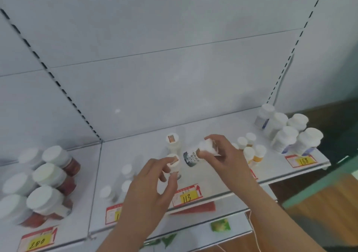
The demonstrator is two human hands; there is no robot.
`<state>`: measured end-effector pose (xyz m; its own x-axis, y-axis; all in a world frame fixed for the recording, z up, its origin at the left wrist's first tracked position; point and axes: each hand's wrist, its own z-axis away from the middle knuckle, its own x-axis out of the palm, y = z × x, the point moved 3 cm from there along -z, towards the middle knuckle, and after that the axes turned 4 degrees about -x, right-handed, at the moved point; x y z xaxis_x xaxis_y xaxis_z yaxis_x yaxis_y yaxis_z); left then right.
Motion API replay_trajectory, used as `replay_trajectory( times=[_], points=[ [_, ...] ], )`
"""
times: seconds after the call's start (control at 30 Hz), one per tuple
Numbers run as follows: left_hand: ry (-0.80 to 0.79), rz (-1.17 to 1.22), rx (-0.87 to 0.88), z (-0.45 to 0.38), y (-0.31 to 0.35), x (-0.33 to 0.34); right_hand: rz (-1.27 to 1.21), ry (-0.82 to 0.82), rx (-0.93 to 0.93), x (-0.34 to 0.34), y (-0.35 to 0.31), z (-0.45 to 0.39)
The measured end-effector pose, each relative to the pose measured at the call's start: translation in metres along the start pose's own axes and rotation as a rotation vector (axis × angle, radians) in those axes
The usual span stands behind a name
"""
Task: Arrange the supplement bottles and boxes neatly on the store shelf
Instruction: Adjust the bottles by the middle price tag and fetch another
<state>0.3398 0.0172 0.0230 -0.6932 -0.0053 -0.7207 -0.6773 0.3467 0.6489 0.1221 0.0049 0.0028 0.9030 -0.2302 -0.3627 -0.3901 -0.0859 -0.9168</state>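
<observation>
Two bare forearms enter from the bottom edge, no sleeves in sight on either. Left hand (153, 184) and right hand (222, 154): no rings, no gloves, no watch or band at the wrists; nails short and unpainted where they show. Frame soft with blur, finer detail not readable.

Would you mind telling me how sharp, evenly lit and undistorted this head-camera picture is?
Head view: soft throughout, with both hands and the tilted bottle in the right hand smeared; lighting flat and bluish, shadows faint; wide-angle lens bows the shelf edge.
</observation>
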Motion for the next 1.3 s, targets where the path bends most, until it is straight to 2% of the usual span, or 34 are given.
replay_trajectory(
  times=[0.07, 0.17, 0.27, 0.33, 0.43, 0.6, 0.67, 0.8, 0.87, 0.97, 1.07, 1.2, 1.3],
  points=[
    [-0.053, 0.256, -0.244, -0.004, 0.018, 0.004, -0.251, -0.016, -0.013, -0.008, -0.012, 0.009],
    [-0.172, 0.71, -0.631, -0.013, 0.041, 0.012, -0.485, -0.16, -0.044, -0.009, -0.027, 0.022],
    [-0.226, 0.761, -0.761, -0.014, 0.047, 0.017, -0.523, -0.239, -0.047, -0.009, -0.031, 0.031],
    [-0.199, 0.775, -0.675, -0.013, 0.046, 0.019, -0.476, -0.234, -0.023, -0.011, -0.029, 0.031],
    [-0.173, 0.731, -0.437, -0.006, 0.038, 0.016, -0.399, -0.222, 0.024, -0.014, -0.026, 0.03],
    [-0.151, 0.632, -0.244, 0.007, 0.03, 0.005, -0.373, -0.229, 0.11, -0.009, -0.032, 0.031],
    [-0.175, 0.705, -0.294, 0.007, 0.028, 0.002, -0.334, -0.239, 0.077, -0.009, -0.035, 0.03],
    [-0.254, 0.859, -0.639, -0.001, 0.02, -0.002, -0.294, -0.383, 0.008, -0.007, -0.04, 0.029],
    [-0.289, 0.872, -0.68, -0.002, 0.018, -0.008, -0.225, -0.455, -0.027, -0.006, -0.045, 0.03],
    [-0.216, 0.874, -0.576, -0.001, 0.015, -0.013, -0.253, -0.461, -0.04, -0.004, -0.047, 0.028],
    [-0.173, 0.836, -0.438, 0.0, 0.019, -0.015, -0.394, -0.336, -0.007, -0.003, -0.05, 0.026],
    [-0.154, 0.832, -0.379, 0.001, 0.023, -0.013, -0.483, -0.283, 0.07, -0.001, -0.047, 0.027],
    [-0.113, 0.685, -0.307, 0.0, 0.027, -0.012, -0.646, -0.268, 0.176, 0.002, -0.042, 0.026]
  ],
)
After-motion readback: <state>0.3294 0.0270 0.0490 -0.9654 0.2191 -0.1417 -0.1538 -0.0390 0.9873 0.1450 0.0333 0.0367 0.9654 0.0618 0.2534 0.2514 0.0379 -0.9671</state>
